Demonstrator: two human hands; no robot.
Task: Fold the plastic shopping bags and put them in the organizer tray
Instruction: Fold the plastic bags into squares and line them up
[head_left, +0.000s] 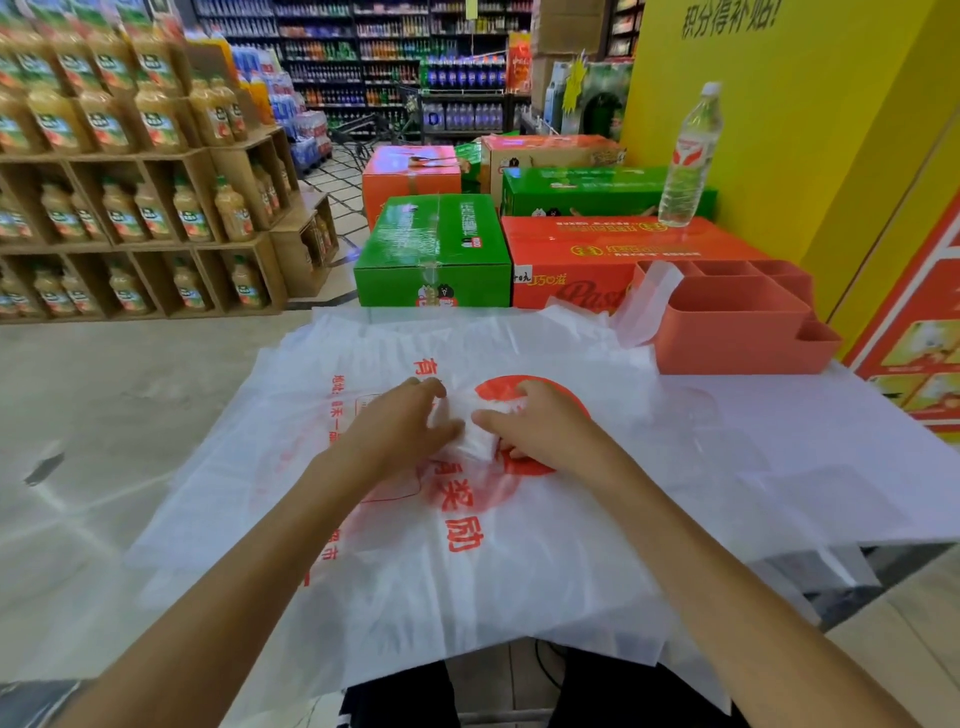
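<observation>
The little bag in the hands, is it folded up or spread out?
Folded up: the small white bag is a tight bundle pinched between the left hand and right hand.

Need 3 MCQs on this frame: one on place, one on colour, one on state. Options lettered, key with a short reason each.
1. Where does the organizer tray stand?
A. far right of the table
B. on the floor
C. on the green box

2. What colour is the print on the flat bags?
A. blue
B. red
C. black

3. What are both hands doing?
A. hanging idle
B. lifting the bottle
C. holding a small folded bag

Key: 1 A, the tray sits on the white table at the right, before the orange box. 2 B, red characters and a red disc show. 3 C, left hand and right hand close round the folded bag on top of the stack.
</observation>
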